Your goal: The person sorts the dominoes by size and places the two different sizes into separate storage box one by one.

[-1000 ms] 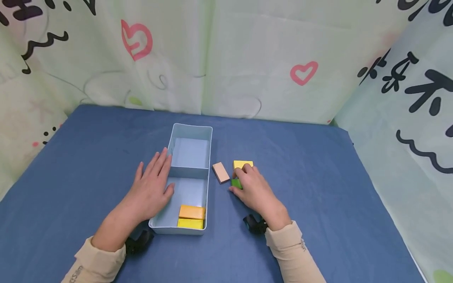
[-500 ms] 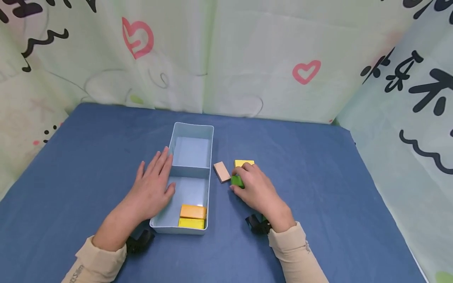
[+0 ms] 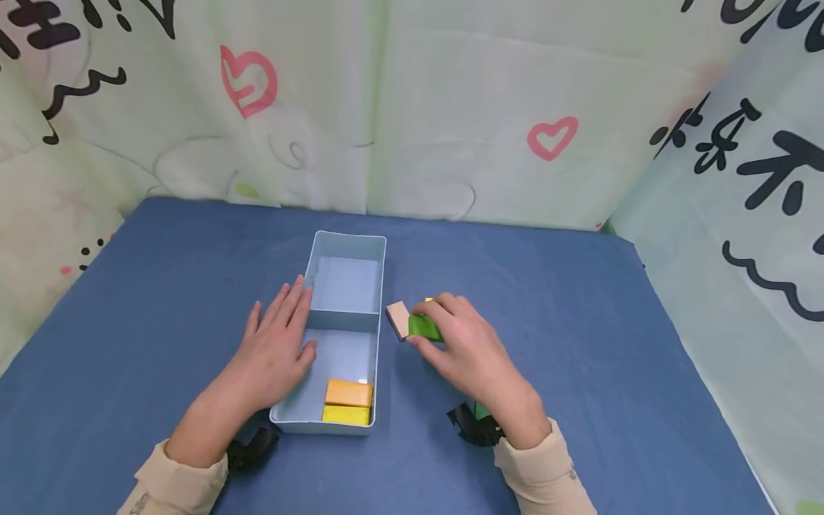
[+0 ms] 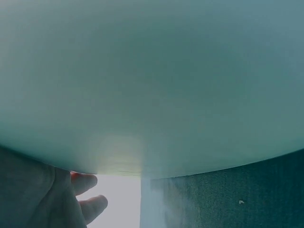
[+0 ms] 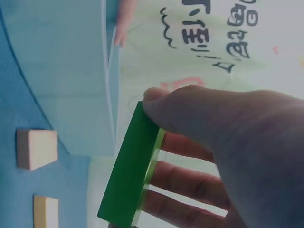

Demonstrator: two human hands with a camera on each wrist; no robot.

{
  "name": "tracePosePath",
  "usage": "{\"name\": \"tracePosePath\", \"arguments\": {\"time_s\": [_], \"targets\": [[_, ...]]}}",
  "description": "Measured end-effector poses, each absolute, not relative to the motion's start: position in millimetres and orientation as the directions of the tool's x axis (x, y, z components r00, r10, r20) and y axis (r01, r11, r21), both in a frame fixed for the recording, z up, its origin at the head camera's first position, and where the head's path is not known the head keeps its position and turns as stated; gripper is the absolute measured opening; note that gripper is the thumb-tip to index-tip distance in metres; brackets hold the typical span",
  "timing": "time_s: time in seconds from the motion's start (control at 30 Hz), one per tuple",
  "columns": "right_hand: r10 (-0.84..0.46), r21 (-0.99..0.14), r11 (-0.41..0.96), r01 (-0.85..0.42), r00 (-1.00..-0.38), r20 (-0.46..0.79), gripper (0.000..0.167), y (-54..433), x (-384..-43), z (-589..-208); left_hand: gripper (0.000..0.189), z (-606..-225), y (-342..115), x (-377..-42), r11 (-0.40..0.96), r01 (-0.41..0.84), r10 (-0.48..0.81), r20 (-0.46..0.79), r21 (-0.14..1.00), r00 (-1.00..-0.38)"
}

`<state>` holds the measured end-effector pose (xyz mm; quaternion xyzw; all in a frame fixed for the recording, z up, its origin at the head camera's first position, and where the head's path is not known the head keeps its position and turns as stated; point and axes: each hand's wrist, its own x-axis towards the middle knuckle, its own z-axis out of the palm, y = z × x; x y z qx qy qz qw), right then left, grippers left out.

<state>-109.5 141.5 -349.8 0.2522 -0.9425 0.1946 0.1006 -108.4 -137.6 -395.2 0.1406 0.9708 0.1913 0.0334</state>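
My right hand (image 3: 466,350) pinches a green block (image 3: 423,327) between thumb and fingertips, just right of the light-blue two-compartment box (image 3: 347,279). In the right wrist view the green block (image 5: 128,164) is up off the cloth, thumb at one end and fingers along its far side. My left hand (image 3: 273,350) lies along the box's left rim with straight fingers. The left wrist view is mostly filled by the box wall (image 4: 152,95); a few fingertips (image 4: 94,206) show. In the near compartment lie an orange block (image 3: 348,393) and a yellow block (image 3: 346,414).
On the blue cloth (image 3: 547,322) a pale pink block (image 3: 397,317) lies between the box and my right hand. Another yellow block (image 3: 429,300) is mostly hidden behind that hand. A printed curtain (image 3: 412,107) stands behind the table.
My right hand has lifted the green block off the cloth and shifted it slightly left, towards the pink block and box. My left hand stays on the rim.
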Motion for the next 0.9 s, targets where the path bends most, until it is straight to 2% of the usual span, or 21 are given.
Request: {"name": "tracePosePath", "arguments": {"time_s": [0.1, 0.33, 0.57, 0.9], "targets": [[-0.474, -0.318, 0.761, -0.565, -0.819, 0.322, 0.032, 138.3, -106.3, -346.1, 0.074, -396.3, -137.4, -107.7, 0.885, 0.254, 0.282, -0.015, 0.389, -0.959], [-0.595, -0.302, 0.616, -0.728, -0.681, 0.428, 0.034, 127.1, -100.1, -339.4, 0.073, -395.3, -138.8, -107.6, 0.888, 0.270, 0.284, 0.018, 0.373, -0.959], [-0.626, -0.292, 0.594, -0.750, -0.658, 0.417, 0.035, 113.7, -97.9, -335.4, 0.073, -397.5, -135.0, -105.7, 0.888, 0.272, 0.284, 0.023, 0.372, -0.959], [-0.700, -0.241, 0.520, -0.820, -0.570, 0.430, 0.031, 90.2, -97.6, -334.1, 0.072, -396.0, -136.9, -106.0, 0.885, 0.284, 0.290, 0.043, 0.369, -0.956]]}}
